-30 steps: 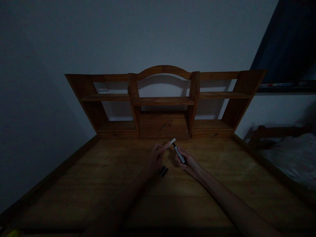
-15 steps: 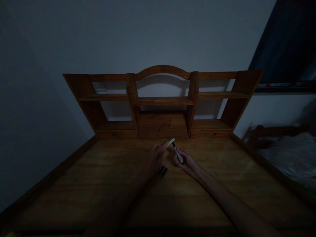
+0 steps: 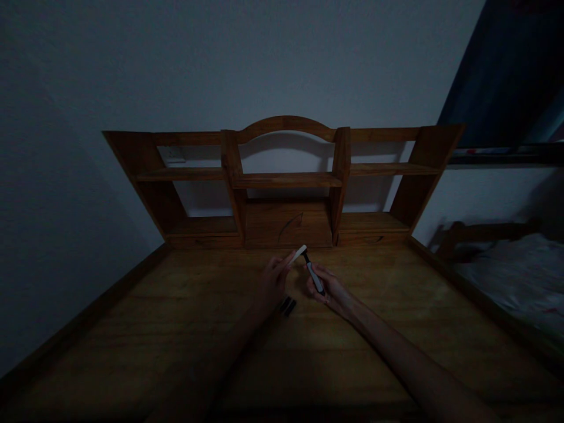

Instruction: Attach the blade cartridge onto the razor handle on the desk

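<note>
Over the desk, my left hand (image 3: 274, 279) is closed on a slim white stick-like piece (image 3: 298, 254) that slants up to the right. My right hand (image 3: 325, 283) grips a slim hand tool (image 3: 314, 277) with a grey-and-black handle and a narrow black neck; its exact kind is too dim to make out. The tool's black tip meets or nearly meets the white piece's upper end. Two small black pieces (image 3: 288, 306) lie side by side on the desk, just right of my left wrist.
The wooden desk (image 3: 176, 329) has raised side edges. At its back stands a wooden shelf unit (image 3: 286, 181) with open compartments and low drawers, against a pale wall. To the right are a wooden rail and a pale plastic bag (image 3: 515, 279). The light is dim.
The black tip of the tool has come closer to the end of the white piece. Both hands keep their holds, and the whole view has shifted slightly.
</note>
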Motion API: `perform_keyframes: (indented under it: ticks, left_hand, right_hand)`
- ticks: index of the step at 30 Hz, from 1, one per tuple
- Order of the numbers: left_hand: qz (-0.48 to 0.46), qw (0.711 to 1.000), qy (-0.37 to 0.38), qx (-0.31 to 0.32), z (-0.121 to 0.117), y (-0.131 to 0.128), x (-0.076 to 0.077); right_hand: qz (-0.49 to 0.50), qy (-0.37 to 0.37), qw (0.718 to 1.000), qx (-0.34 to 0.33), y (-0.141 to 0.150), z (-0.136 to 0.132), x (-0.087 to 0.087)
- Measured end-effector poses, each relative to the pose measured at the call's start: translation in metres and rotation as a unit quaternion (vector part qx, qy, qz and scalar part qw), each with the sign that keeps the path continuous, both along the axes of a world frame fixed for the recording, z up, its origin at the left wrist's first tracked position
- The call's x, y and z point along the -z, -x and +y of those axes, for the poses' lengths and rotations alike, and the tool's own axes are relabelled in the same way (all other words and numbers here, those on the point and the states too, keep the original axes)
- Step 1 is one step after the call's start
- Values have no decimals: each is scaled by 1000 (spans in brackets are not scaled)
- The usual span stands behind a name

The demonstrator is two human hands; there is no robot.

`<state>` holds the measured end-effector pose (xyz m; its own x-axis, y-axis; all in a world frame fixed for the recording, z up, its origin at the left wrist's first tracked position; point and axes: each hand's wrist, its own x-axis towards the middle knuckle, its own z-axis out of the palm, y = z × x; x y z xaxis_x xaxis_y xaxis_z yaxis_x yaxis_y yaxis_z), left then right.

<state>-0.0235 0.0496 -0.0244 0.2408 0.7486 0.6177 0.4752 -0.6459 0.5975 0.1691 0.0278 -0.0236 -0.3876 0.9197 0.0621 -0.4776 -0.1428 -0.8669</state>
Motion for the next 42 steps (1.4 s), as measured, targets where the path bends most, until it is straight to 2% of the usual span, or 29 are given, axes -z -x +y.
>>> perform_keyframes:
  ticks: [4, 10, 20, 26, 34, 39, 42]
  left_hand:
    - [-6, 1000, 20, -20, 2, 4, -1]
    - [13, 1000, 1, 22, -3, -1, -3]
    - [3, 1000, 17, -17, -3, 1, -2]
    - [18, 1000, 0, 6, -3, -1, 0]
    - [14, 999, 21, -30, -2, 2, 1]
    - [34, 999, 6, -6, -7, 0, -3]
    - [24, 1000, -1, -13, -6, -1, -2]
  right_hand:
    - [-6, -8, 1000, -4, 1, 0, 0]
    - [-16, -13, 1000, -7, 0, 0, 1]
    - [-16, -15, 1000, -5, -1, 4, 7]
    - [-14, -13, 1000, -1, -2, 4, 7]
    - [-11, -14, 1000, 1, -1, 1, 4]
    - [-10, -30, 999, -13, -1, 3, 6]
    - [-19, -33, 999, -14, -1, 3, 6]
